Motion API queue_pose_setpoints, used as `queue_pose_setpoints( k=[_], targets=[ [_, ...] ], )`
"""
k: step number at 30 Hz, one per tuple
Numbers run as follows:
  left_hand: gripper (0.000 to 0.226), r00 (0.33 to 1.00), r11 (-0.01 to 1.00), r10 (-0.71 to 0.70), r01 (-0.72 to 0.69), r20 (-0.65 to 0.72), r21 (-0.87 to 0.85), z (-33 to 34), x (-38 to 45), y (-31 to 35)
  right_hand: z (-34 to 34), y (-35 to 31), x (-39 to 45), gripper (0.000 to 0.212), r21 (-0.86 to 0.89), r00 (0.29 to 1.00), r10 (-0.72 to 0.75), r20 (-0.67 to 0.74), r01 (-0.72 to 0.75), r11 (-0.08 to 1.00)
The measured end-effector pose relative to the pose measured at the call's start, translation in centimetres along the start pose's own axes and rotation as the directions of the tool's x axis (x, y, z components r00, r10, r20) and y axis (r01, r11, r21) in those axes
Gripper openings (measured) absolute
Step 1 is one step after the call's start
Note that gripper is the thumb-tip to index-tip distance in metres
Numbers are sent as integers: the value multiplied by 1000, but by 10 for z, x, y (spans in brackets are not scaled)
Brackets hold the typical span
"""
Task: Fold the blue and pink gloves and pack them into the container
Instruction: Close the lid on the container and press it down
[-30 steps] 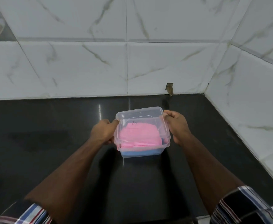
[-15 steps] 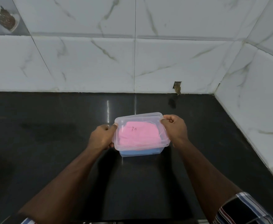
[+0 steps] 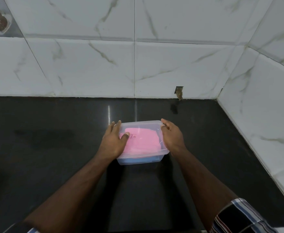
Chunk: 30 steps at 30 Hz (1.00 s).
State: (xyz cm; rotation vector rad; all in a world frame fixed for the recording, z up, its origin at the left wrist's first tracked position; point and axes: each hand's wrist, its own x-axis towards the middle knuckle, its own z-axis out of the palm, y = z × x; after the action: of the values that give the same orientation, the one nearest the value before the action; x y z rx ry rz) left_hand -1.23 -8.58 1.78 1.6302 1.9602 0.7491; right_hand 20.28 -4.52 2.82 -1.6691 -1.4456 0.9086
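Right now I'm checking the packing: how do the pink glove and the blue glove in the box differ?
The pink glove lies on top, seen through the clear lid; the blue glove lies underneath, seen only through the box front wall. The pink glove shows a broad face with dark marks; the blue glove shows just a thin strip. The left hand partly covers the pink glove, not the blue. Both sit flat inside the box.

Dim, soft overhead light, streaky glare on the glossy counter [image 3: 53,148] (wide-angle bowing at edges).
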Motion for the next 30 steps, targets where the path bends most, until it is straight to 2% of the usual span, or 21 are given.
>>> queue_pose_setpoints(
  k=[8, 11, 12, 14, 16, 17, 19, 21, 25, 30],
  targets=[
    [68, 1000, 999, 0, -1, 15, 50, 8, -7, -3, 5, 13, -2, 40, -153, 997, -70, -34, 64, 986],
    [69, 1000, 990, 13, -15, 16, 140, 8, -7, -3, 4, 14, -4, 42, -225, 997, -69, -34, 60, 972],
    [69, 1000, 983, 13, -17, 22, 182, 8, -8, -2, 3, 13, -4, 43, -304, 995, -93, -35, 78, 949],
    [69, 999, 965, 9, -17, 32, 263, 7, -9, 2, 2, 4, -9, 47, -513, 973, -229, -24, 185, 839],
    [69, 999, 943, 23, -32, 32, 332, 5, -9, 5, 10, -9, -18, 52, -587, 914, -398, 76, 364, 723],
    [69, 999, 925, 42, -52, 33, 375, 4, -9, 6, 16, -14, -22, 53, -591, 886, -437, 157, 439, 677],
    [69, 994, 880, 98, -111, 51, 462, 4, -9, 8, 28, -15, -28, 55, -618, 862, -420, 284, 500, 607],
    [67, 986, 852, 142, -165, 85, 497, 4, -7, 8, 34, -11, -28, 56, -674, 873, -357, 331, 484, 559],
    [66, 976, 834, 168, -217, 141, 507, 5, -3, 9, 36, -7, -31, 58, -722, 886, -343, 312, 456, 520],
    [67, 975, 829, 161, -219, 156, 515, 4, -3, 8, 38, -8, -37, 59, -732, 895, -328, 303, 439, 522]
  ],
)
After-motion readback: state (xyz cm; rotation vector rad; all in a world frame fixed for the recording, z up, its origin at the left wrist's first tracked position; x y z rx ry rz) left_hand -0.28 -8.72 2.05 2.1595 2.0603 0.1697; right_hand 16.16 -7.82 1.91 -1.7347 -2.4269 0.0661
